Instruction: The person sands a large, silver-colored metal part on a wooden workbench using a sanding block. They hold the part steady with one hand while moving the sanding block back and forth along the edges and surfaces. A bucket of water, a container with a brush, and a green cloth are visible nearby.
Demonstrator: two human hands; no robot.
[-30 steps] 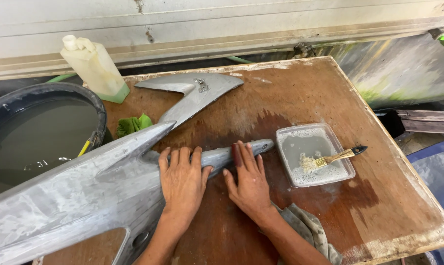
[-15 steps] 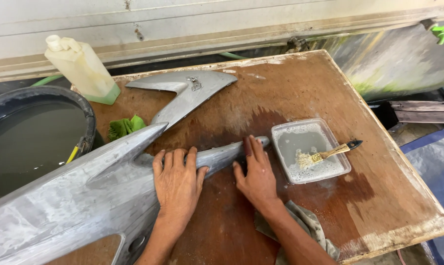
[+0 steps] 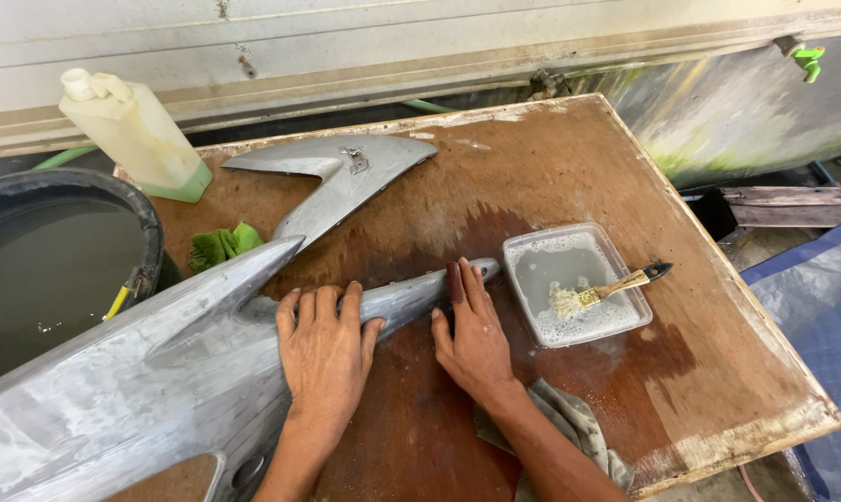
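Now, panel: long grey pointed plastic panel (image 3: 160, 390) lies on the wet brown wooden table (image 3: 718, 390).
Left hand (image 3: 323, 349): flat, unclenched, pressing its narrow tip.
Right hand (image 3: 472, 335): flat, fingers on the tip end, grasping nothing.

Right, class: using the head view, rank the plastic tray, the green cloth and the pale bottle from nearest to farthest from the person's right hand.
1. Plastic tray, just to the right of the right hand, holding soapy water and a brush.
2. Green cloth, to the left, beyond the left hand, beside the dark tub.
3. Pale bottle, at the table's far left corner.
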